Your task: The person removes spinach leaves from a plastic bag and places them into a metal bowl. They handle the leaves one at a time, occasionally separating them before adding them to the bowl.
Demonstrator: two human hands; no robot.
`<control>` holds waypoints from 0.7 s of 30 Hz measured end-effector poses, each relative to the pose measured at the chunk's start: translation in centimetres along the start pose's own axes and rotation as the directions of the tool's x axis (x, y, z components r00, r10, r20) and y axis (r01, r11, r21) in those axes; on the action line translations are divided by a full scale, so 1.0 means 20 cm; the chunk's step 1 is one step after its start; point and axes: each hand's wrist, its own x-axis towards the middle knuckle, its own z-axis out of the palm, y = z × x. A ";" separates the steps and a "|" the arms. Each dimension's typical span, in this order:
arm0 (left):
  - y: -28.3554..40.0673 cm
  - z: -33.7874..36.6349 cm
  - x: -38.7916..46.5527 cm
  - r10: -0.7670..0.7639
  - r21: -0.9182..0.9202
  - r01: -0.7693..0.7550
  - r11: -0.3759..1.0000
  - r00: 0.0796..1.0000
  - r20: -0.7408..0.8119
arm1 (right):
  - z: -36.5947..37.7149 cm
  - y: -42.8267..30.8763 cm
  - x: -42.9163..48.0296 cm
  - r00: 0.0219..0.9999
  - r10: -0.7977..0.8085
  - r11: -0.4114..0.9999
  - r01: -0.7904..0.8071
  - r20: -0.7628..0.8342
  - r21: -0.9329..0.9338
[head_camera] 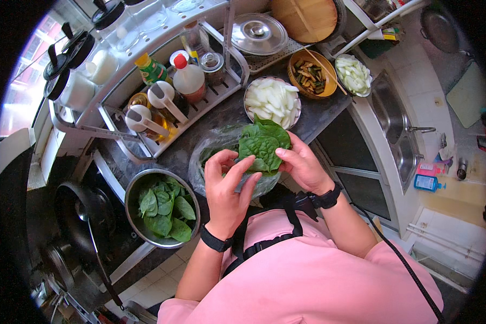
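My right hand [305, 165] pinches several broad green leaves [259, 150] between thumb and fingers. Beside them is my left hand [229, 178], its fingers apart and the index fingertip at or near the leaf edge; contact is hard to tell. Below both hands a clear plastic bag [196, 164] lies on the dark countertop [222, 111], with more greenery inside, partly hidden by the hands. To the left, a metal bowl [130, 214] holds loose green leaves [168, 210].
Beyond the leaves stand a bowl of pale slices [272, 101], a yellow bowl [328, 91] with chopsticks across it, and a smaller bowl of pale pieces [353, 75]. A rack [210, 103] holds bottles. A wok [71, 227] sits left; a sink [389, 105] lies right.
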 end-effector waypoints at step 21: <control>-0.10 -0.64 -0.43 0.207 0.104 -0.187 0.977 0.951 -0.229 | 0.71 0.21 0.08 0.916 0.245 0.957 -0.281 0.319 0.071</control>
